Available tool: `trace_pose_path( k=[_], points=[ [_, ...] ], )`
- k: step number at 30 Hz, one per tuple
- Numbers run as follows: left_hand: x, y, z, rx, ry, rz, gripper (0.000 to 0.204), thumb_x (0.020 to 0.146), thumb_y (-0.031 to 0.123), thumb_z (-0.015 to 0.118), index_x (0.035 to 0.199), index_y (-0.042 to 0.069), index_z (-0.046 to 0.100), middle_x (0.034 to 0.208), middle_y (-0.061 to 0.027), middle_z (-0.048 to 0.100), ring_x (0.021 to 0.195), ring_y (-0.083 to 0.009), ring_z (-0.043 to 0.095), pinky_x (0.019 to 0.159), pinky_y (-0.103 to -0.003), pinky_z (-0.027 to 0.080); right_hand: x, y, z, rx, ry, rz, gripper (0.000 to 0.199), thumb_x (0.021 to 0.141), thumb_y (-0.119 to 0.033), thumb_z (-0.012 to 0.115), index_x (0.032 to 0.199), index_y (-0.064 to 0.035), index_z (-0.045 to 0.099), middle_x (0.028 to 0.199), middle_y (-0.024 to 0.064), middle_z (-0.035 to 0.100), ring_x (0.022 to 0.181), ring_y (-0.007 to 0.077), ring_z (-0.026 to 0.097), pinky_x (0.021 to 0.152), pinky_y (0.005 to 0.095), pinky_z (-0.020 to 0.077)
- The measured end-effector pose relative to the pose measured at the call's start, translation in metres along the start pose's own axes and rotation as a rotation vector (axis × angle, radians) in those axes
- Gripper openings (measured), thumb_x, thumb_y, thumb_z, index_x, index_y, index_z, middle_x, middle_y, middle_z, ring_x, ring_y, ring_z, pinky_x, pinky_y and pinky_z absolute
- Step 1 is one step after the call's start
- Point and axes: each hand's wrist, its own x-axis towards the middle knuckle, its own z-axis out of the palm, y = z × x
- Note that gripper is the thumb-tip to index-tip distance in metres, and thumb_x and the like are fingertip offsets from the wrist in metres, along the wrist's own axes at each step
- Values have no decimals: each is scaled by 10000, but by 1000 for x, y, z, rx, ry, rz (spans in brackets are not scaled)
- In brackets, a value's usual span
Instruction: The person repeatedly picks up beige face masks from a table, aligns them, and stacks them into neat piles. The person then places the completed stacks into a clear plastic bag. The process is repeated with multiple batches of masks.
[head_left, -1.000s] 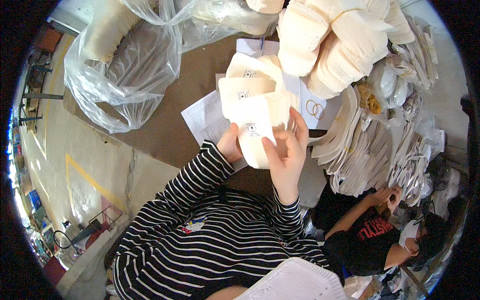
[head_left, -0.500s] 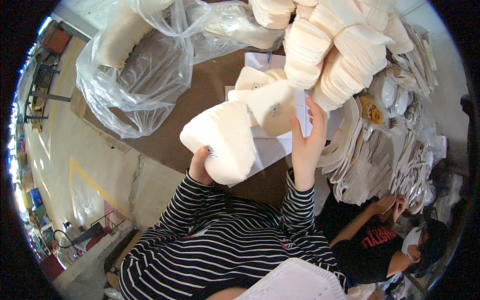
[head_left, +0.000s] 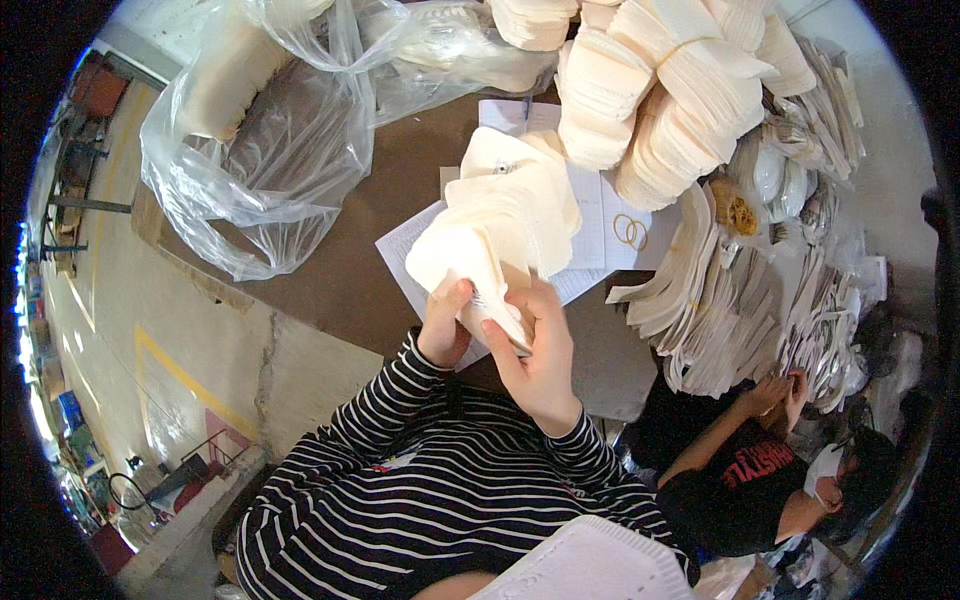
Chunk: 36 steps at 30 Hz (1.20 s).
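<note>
So both hands are on the goods here. The left hand (head_left: 443, 325) has its thumb pressed on the lower left of a thick stack of cream, flat, round-cornered pads (head_left: 450, 255), and the right hand (head_left: 543, 355) pinches the near end between thumb and fingers. Both grips are closed on it. The stack tilts up in front of the person's chest, at the near side of a brown flat-topped table (head_left: 418, 150).

Right behind it there's a loose, fanned pile of matching cream pads (head_left: 555, 185); can't tell if the two touch. That pile overlaps some white printed paper sheets (head_left: 590, 225), with two thin yellow rubber bands (head_left: 626, 237) lying to its right. Farther back on the right are big banded bundles of cream pads (head_left: 665, 100), and over on the left a crumpled clear plastic bag (head_left: 290, 190).
</note>
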Motion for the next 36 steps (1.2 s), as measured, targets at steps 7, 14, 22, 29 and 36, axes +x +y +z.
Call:
trace_pose_path(
  k=[7,14,22,29,36],
  points=[
    [-2,-7,15,-134,-4,-26,816,923,488,664,1513,46,312,1449,-106,499,1323,-262,497,1101,-420,419,-6,-15,-15,368,298,197,552,865,65,685,1367,43,457,1123,190,684,1016,211,660,916,309,507],
    [-8,-4,22,-132,6,-44,737,1003,494,518,1550,76,252,1534,-116,414,1378,-278,439,1157,-446,345,-1,-8,-40,-390,275,-329,270,725,49,742,983,-26,712,1112,126,728,894,256,635,811,361,506],
    [-20,16,-4,224,97,72,836,816,276,813,1466,11,360,1363,-119,543,1223,-220,551,1036,-350,460,-8,-7,-6,-81,-207,-282,180,759,-83,791,935,-62,765,1127,86,726,1005,255,654,816,343,516],
    [-15,123,22,1795,-99,777,611,693,262,822,1203,17,592,1097,-141,628,907,-367,623,835,-433,472,21,41,-74,-436,265,30,99,828,-62,724,923,-39,709,878,117,700,810,303,630,769,405,484],
    [5,101,0,1960,20,648,592,714,366,800,1187,63,612,999,-108,654,918,-342,651,807,-445,495,33,147,-79,-1239,201,200,146,849,-207,701,923,-81,710,965,47,674,1005,262,616,877,431,439]
  ],
)
